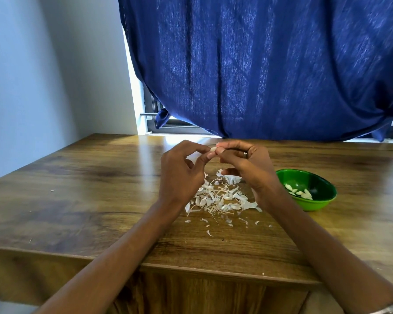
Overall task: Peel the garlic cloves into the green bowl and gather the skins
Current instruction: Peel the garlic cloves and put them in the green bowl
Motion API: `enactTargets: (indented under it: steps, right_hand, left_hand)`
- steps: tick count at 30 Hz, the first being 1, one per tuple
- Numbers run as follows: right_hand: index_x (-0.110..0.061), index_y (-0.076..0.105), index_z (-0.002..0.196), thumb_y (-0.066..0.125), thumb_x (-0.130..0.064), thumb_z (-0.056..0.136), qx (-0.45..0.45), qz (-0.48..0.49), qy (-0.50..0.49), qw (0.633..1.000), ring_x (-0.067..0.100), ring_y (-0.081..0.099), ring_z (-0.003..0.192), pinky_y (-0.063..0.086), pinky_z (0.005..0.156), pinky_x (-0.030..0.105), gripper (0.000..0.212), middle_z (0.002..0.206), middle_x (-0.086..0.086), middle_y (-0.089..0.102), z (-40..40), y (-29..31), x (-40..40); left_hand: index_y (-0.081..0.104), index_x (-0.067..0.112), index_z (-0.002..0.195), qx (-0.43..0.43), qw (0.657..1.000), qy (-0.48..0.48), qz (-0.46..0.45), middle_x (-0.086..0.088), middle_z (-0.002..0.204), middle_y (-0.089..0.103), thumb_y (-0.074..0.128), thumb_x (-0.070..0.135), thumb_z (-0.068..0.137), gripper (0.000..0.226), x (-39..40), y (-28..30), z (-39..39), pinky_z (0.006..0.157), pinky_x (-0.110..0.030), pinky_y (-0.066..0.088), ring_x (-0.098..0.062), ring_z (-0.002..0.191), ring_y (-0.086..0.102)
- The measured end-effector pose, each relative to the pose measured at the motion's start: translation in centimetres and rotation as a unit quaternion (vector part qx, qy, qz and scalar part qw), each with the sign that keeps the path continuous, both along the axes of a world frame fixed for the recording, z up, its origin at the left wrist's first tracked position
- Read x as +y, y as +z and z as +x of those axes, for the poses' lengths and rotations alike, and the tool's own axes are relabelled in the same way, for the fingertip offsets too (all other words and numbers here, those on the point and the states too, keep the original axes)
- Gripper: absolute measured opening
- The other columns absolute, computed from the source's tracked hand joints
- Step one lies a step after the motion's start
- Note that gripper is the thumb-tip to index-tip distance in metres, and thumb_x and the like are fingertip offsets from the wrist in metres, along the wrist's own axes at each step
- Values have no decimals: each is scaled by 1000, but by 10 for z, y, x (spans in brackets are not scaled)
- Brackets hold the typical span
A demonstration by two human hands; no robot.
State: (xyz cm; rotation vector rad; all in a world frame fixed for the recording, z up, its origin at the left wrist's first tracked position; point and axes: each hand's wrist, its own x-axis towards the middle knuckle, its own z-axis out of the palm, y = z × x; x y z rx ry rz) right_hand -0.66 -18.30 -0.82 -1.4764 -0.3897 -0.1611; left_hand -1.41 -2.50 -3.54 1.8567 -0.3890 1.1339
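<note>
Wooden table [77, 189], blue curtain [259, 64], perhaps window [150, 109] behind.

I read this as a room in a home. I'm at a wood-grain table [82, 191] pushed against a plain pale wall [43, 75], under a window [152, 114] half covered by a loosely draped dark blue curtain [270, 64]. A small green plastic bowl [313, 205] sits on it, ordinary household ware.

daylight glares on table [77, 177]; wide-angle edge distortion.
</note>
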Motion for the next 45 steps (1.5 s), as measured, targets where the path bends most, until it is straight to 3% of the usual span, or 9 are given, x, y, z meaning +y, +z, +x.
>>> enactTargets:
  steps: [4, 8, 10, 13, 18, 22, 31, 38, 45]
  right_hand:
    - [-19, 74, 96, 66, -9, 96, -12, -71, -6, 997, 11, 72, 84, 60, 65, 29, 13, 92, -2, 79, 1, -1, -1]
    - [-19, 76, 93, 59, -27, 101, -42, -85, -31, 995, 14, 72, 78, 56, 62, 26, 21, 84, 1, 78, 0, -2, 1]
    - [-21, 77, 85, 60, -33, 99, -78, -120, -69, 987, 8, 71, 70, 53, 60, 19, 26, 78, -1, 77, 0, -4, 1]
    - [-26, 77, 84, 70, -28, 94, -95, -169, -92, 977, 1, 70, 70, 54, 62, 15, 12, 78, -8, 77, 3, -6, -1]
    - [-20, 77, 100, 69, -12, 94, -96, -116, -68, 986, 6, 73, 79, 59, 73, 21, 13, 90, -4, 78, 4, -3, -1]
    - [-19, 78, 94, 73, -23, 90, -99, -143, -75, 982, 8, 73, 76, 60, 69, 22, 7, 85, -5, 78, 6, -6, -2]
    - [-22, 75, 87, 79, -12, 84, -100, -120, -67, 985, 8, 73, 77, 60, 72, 22, 11, 84, -4, 77, 5, -4, -3]
    - [-19, 76, 86, 81, -16, 82, -112, -118, -89, 983, 8, 73, 76, 62, 72, 26, 8, 82, -3, 77, 4, -5, -3]
    - [-22, 75, 85, 81, -18, 83, -118, -98, -108, 982, 11, 73, 80, 63, 79, 38, 8, 84, -4, 77, 5, -5, -3]
  left_hand:
    - [79, 15, 95, -2, 1000, 6, 4, 7, 90, 74, 79, 15, 89, 6, 1, -2, 1, 49, -44, 56, -10, 74, 69]
    - [79, 16, 95, -14, 1000, 17, 14, 6, 92, 72, 78, 14, 90, 5, 1, -1, 2, 50, -40, 56, -9, 78, 68]
    - [80, 17, 94, -19, 999, 22, 18, 5, 94, 70, 78, 13, 90, 6, 1, -1, 2, 50, -37, 55, -9, 78, 66]
    - [80, 19, 94, -23, 999, 31, 25, 4, 98, 68, 77, 17, 90, 6, 1, -2, 3, 53, -36, 54, -9, 75, 64]
    - [81, 20, 96, -16, 997, 56, 44, 6, 107, 64, 79, 26, 89, 9, 4, -3, 3, 57, -34, 56, -7, 68, 63]
    - [81, 24, 92, -6, 996, 55, 69, 12, 111, 56, 82, 24, 87, 6, 2, -1, -2, 59, -24, 51, -5, 62, 66]
    - [81, 23, 95, -27, 999, 25, 37, 1, 113, 60, 87, 17, 81, 16, 0, 3, -7, 57, -5, 42, -6, 65, 67]
    - [82, 20, 93, -37, 998, 33, 47, 4, 110, 61, 85, 17, 85, 10, 1, 2, -5, 53, -8, 43, -6, 64, 66]
    - [81, 23, 93, -37, 997, 47, 42, 8, 106, 62, 79, 25, 90, 4, 0, 2, -5, 52, -26, 51, -10, 62, 65]
